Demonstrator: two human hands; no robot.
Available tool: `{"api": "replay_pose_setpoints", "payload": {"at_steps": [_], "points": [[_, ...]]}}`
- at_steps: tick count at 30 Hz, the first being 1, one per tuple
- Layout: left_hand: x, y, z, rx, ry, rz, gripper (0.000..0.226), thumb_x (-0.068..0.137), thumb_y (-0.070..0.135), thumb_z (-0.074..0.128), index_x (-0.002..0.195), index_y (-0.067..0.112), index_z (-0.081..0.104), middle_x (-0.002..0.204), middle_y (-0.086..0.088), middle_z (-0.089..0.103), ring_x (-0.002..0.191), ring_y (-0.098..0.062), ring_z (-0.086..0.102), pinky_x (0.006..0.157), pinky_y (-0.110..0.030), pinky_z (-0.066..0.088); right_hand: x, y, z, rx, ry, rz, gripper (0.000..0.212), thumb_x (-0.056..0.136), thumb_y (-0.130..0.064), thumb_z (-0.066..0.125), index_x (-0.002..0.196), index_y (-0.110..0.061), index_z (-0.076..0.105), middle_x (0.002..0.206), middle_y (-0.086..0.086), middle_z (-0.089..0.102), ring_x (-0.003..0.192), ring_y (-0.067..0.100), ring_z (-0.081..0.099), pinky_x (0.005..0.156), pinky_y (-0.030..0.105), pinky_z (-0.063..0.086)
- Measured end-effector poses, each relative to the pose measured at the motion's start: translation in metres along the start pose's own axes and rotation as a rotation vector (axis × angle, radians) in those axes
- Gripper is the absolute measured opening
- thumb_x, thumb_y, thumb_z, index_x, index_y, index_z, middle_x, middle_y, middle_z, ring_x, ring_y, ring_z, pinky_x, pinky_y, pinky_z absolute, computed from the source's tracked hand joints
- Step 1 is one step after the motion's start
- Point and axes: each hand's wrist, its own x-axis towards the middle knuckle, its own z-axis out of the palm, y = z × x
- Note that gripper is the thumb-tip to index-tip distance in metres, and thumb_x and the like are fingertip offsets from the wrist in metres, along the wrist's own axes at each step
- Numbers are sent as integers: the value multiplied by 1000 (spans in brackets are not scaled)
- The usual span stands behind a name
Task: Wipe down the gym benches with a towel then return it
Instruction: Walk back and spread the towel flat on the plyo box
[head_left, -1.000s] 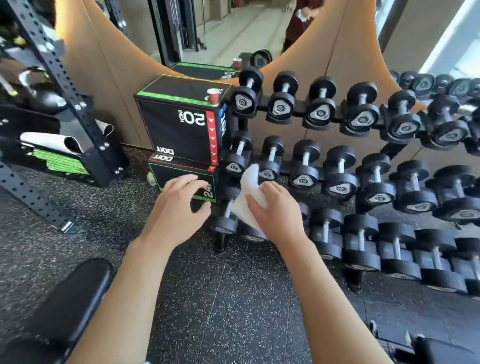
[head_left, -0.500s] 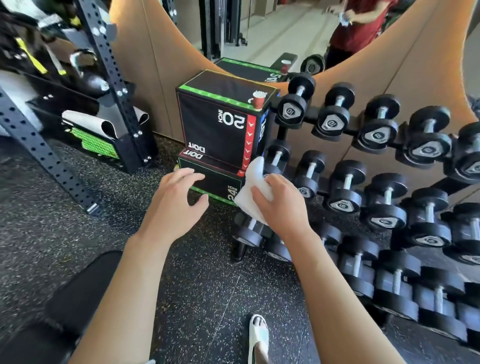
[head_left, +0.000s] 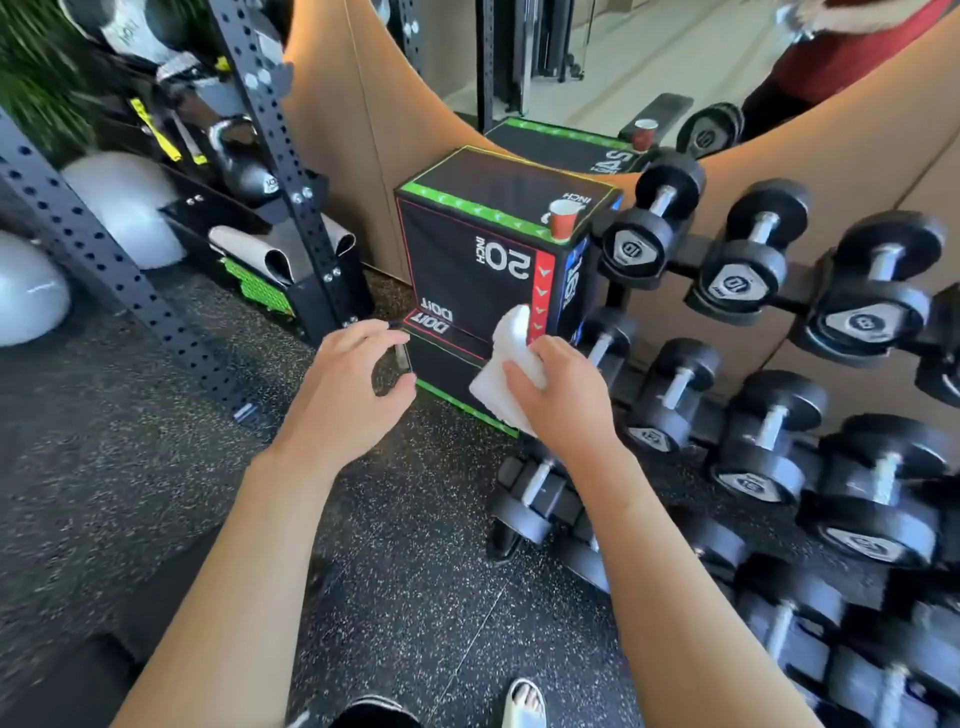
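Note:
My right hand (head_left: 563, 400) grips a white towel (head_left: 506, 364), bunched so that it sticks up and to the left of my fingers. I hold it in the air in front of a black plyo box (head_left: 467, 249) marked 20 INCH. My left hand (head_left: 348, 389) hovers beside it, fingers loosely curved and holding nothing. The dark pad of a gym bench (head_left: 62, 680) shows at the bottom left corner, below my left forearm.
A red paper cup (head_left: 563, 219) stands on the box's top corner. A dumbbell rack (head_left: 769, 395) with several black dumbbells fills the right side. A perforated steel rack upright (head_left: 280, 156), kettlebell (head_left: 244, 166) and grey exercise balls (head_left: 124, 208) sit left. Speckled rubber floor lies below.
The view has swung left and closer to the box. Both hands keep their pose, the towel still held in my right hand; the rack and balls at left have come into view.

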Motion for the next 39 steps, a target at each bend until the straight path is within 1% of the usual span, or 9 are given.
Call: {"api": "replay_pose_setpoints", "payload": {"at_steps": [6, 11, 15, 18, 24, 27, 30, 33, 39], "points": [[40, 7, 0, 69, -15, -44, 43, 98, 42, 60, 140, 35, 55, 152, 14, 43, 143, -10, 31, 115, -40, 33, 36, 18, 12, 50, 3, -1, 34, 94, -46, 59, 78, -23, 41, 75, -10, 44, 74, 19, 48, 65, 39, 44], [77, 7, 11, 78, -30, 2, 44, 97, 42, 60, 140, 35, 54, 151, 15, 44, 143, -9, 30, 113, -33, 28, 67, 31, 21, 67, 13, 31, 36, 95, -45, 61, 77, -21, 41, 73, -10, 40, 71, 19, 45, 62, 39, 41], [100, -11, 16, 66, -57, 10, 45, 97, 41, 60, 141, 34, 54, 152, 14, 44, 143, -8, 30, 115, -36, 31, 87, 30, 38, 66, -10, 67, 36, 95, -45, 59, 78, -18, 44, 72, -9, 41, 70, 18, 45, 63, 36, 37], [121, -32, 17, 45, -61, 30, 43, 97, 41, 60, 140, 34, 55, 151, 14, 45, 142, -9, 30, 114, -38, 35, 105, 24, 53, 60, -26, 91, 36, 95, -46, 57, 77, -18, 44, 73, -8, 43, 69, 17, 45, 61, 33, 34], [177, -90, 7, -14, -36, 59, 43, 97, 38, 62, 139, 30, 57, 149, 12, 46, 141, -10, 33, 115, -38, 36, 157, -9, 88, 21, -8, 111, 38, 94, -50, 54, 73, -23, 38, 71, -7, 43, 66, 17, 46, 62, 39, 42], [201, -128, -5, -34, -27, 57, 44, 97, 39, 62, 140, 31, 57, 149, 14, 46, 141, -8, 32, 114, -33, 31, 183, -36, 110, 12, -21, 82, 35, 93, -49, 53, 74, -22, 40, 74, -6, 46, 69, 19, 46, 63, 41, 43], [219, -164, -19, -51, -14, 53, 45, 96, 39, 63, 140, 31, 57, 149, 13, 46, 140, -9, 32, 115, -36, 33, 210, -64, 134, -4, -22, 78, 38, 93, -50, 52, 74, -19, 41, 75, -3, 49, 70, 20, 48, 65, 41, 44], [238, -197, -34, -75, 2, 50, 45, 96, 39, 62, 140, 31, 57, 149, 13, 46, 141, -10, 32, 116, -39, 34, 234, -88, 155, -3, -12, 54, 38, 94, -48, 55, 76, -17, 44, 75, -4, 50, 71, 20, 49, 64, 40, 41], [264, -238, -43, -126, 28, 45, 44, 96, 40, 62, 139, 32, 57, 148, 14, 46, 142, -8, 32, 115, -38, 37, 268, -116, 191, -45, -51, 32, 32, 95, -48, 57, 80, -20, 49, 78, -7, 50, 71, 14, 50, 61, 36, 35]]}}
